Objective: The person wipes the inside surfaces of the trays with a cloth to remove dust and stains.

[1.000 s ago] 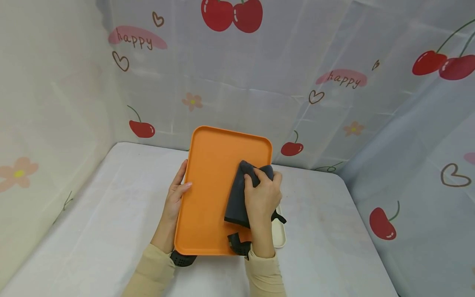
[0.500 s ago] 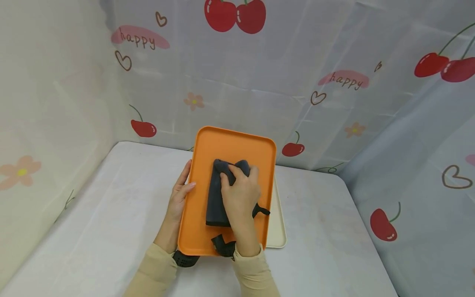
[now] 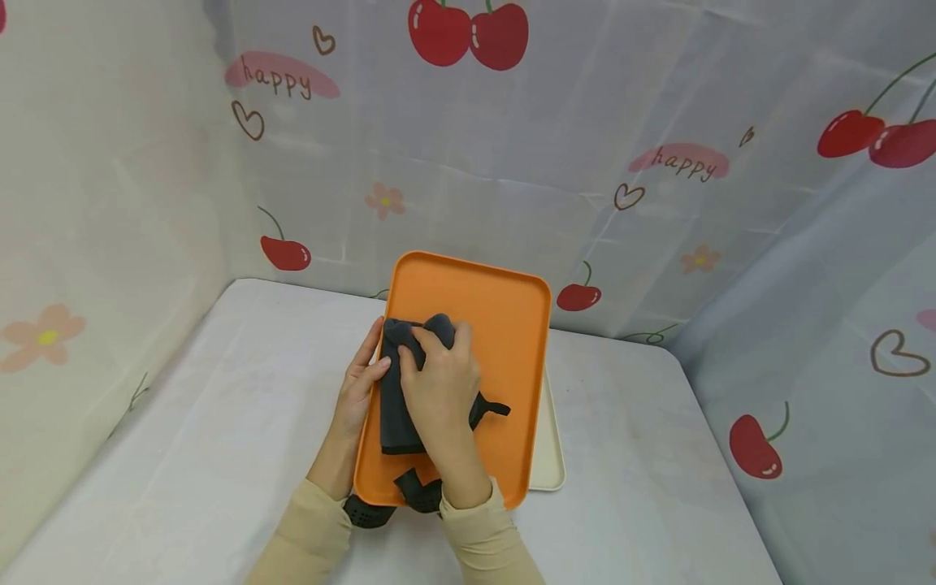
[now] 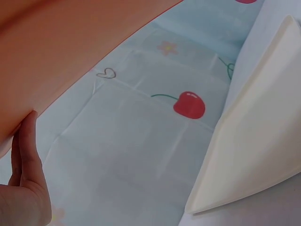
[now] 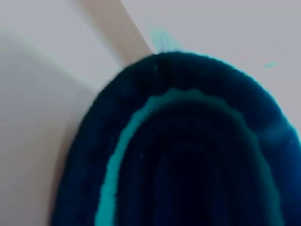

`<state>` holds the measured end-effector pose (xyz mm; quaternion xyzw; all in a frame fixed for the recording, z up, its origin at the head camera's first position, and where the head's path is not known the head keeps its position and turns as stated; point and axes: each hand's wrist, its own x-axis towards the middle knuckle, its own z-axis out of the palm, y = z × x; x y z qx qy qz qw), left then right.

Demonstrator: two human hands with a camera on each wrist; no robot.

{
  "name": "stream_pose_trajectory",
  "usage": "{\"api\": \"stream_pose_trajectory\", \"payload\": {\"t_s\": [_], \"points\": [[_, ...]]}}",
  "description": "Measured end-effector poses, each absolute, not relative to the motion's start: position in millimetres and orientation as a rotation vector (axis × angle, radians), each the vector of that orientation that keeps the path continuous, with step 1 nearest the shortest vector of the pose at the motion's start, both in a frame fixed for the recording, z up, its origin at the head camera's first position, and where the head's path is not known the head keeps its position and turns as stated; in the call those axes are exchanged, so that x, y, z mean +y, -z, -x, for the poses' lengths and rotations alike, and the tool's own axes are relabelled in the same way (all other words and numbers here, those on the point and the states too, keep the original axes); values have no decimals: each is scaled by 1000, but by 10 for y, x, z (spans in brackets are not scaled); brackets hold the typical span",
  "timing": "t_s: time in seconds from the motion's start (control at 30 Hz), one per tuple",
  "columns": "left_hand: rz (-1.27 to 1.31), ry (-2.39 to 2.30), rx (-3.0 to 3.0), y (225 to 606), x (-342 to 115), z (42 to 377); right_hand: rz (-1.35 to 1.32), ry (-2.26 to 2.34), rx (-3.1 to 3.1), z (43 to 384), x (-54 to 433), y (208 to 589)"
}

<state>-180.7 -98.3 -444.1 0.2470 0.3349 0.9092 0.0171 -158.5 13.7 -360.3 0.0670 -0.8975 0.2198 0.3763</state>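
An orange rectangular tray (image 3: 504, 341) is held up at a tilt in the head view. My left hand (image 3: 354, 398) grips its left edge, thumb over the rim. Fingers (image 4: 29, 146) of that hand touch the tray's underside (image 4: 70, 52) in the left wrist view. My right hand (image 3: 442, 390) holds a folded dark grey cloth (image 3: 396, 414) against the left part of the tray's face, its fingertips pressed into the folds. A black strap hangs from the cloth's right side. Close up, the cloth (image 5: 188, 75) fills much of the right wrist view, dark and blurred.
A cream tray (image 3: 548, 447) lies on the white table (image 3: 643, 455), partly hidden behind the orange one. Cherry-printed curtains (image 3: 468, 162) stand behind the table and at both sides.
My right hand has slid the cloth leftward across the orange tray, from its right edge to its left edge. My left hand keeps its grip, and the tray has shifted slightly right.
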Motion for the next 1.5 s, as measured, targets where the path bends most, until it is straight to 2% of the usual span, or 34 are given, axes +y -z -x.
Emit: {"api": "stream_pose_trajectory", "payload": {"t_s": [0.77,1.5], "points": [[-684,-2853,1062,4438,-999,1799,-183,-609,-2343,1572,304,3642],[-599,-2899,1022,4349,-1075,1784,234,-669,-2387,1575,963,3655]]}}
